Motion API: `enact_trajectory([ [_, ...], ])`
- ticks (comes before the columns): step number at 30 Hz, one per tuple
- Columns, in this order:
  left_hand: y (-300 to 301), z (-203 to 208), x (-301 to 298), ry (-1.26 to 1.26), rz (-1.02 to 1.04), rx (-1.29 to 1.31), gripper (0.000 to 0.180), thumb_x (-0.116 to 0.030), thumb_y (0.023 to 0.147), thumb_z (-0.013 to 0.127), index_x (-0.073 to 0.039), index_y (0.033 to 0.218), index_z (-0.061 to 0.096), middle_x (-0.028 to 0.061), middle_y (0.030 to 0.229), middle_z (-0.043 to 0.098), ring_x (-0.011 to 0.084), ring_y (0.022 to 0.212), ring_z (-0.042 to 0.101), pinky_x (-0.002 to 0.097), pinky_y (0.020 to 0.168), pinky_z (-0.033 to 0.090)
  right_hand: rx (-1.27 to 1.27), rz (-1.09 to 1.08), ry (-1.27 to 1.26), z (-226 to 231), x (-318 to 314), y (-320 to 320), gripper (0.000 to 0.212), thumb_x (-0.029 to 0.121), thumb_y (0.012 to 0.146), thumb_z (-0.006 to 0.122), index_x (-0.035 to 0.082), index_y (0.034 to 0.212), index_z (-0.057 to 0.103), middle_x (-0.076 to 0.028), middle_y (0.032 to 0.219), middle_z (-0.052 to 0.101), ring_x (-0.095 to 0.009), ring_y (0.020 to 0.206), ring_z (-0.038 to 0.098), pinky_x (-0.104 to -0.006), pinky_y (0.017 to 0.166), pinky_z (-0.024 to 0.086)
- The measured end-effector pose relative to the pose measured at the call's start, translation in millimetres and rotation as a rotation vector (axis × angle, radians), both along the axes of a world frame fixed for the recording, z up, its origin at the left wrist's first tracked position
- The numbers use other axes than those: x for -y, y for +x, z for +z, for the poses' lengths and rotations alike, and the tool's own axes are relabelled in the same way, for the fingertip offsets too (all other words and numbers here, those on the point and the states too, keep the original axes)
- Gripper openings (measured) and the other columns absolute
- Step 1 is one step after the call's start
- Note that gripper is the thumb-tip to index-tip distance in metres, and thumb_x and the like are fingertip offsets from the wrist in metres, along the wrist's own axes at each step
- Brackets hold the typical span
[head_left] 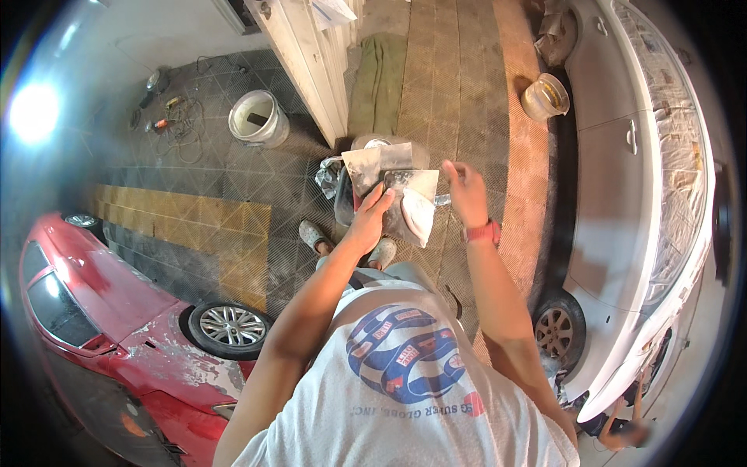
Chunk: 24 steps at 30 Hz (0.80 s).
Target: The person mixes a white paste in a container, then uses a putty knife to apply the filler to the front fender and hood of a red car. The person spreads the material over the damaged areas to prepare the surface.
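Note:
My left hand (367,224) is closed on the edge of a flat, stained board (399,224), its thumb lying on top. A smooth mound of white paste (418,214) rests on that board. To the right, my right hand (467,194) has its fingers curled round a small, thin, pale tool (443,200), whose blade points toward the board; its exact kind is too small to make out. A red watch (484,232) circles my right wrist. Just beyond the board lie a smeared, light-coloured sheet (364,167) and a round can (377,143); crumpled clear plastic (328,177) is beside them.
On the right stands a white car (615,202) partly covered in masking sheets; on the left, a red car (140,311) with sanded patches. A white bucket (261,138), a yellowish bucket (545,97), a green cloth (379,82) and a corded tool (161,123) lie about the tiled floor.

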<state>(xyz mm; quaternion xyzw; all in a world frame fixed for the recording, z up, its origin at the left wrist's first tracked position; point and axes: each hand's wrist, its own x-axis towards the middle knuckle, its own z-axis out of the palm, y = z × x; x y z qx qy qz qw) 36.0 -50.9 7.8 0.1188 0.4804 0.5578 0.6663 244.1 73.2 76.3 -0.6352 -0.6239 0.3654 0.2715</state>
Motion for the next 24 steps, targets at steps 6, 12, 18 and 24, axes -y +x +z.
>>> enact_trajectory([
  [6,-1,26,0,-0.002,-0.087,0.087,0.061,-0.027,0.113,0.063,-0.006,0.167,0.042,0.0039,0.159,0.055,0.0171,0.147,0.049,0.0393,0.125,0.036,-0.806,0.197,-0.802,13,-29,-34,0.04,0.026,0.099,0.083,-0.001,0.127,0.071,-0.012,0.116,0.078,-0.024,0.106,0.075,-0.0389,0.09,0.062],
  [12,-1,68,4,0.05,-0.101,0.128,0.056,-0.027,0.115,0.06,-0.009,0.166,0.045,0.0009,0.162,0.051,0.0168,0.15,0.044,0.0438,0.127,0.033,-1.104,-0.267,-0.369,-26,-45,1,0.047,0.013,0.096,0.083,0.005,0.137,0.062,-0.008,0.122,0.074,-0.024,0.107,0.074,-0.0409,0.087,0.062],
  [18,-8,68,1,0.034,-0.08,0.098,0.069,-0.035,0.113,0.063,-0.012,0.171,0.035,0.0015,0.177,0.031,0.0166,0.161,0.027,0.0458,0.131,0.022,-1.083,-0.339,-0.096,45,-29,53,0.043,0.006,0.1,0.075,0.008,0.14,0.062,-0.009,0.132,0.07,-0.025,0.119,0.068,-0.045,0.102,0.055],
  [24,-2,53,-8,0.062,0.014,-0.058,0.067,-0.039,0.114,0.062,-0.009,0.169,0.04,0.0106,0.177,0.03,0.0197,0.162,0.028,0.0388,0.133,0.02,0.028,0.617,0.339,124,17,17,0.06,0.0,0.086,0.072,0.018,0.143,0.068,-0.009,0.138,0.066,-0.037,0.126,0.063,-0.057,0.11,0.049],
])
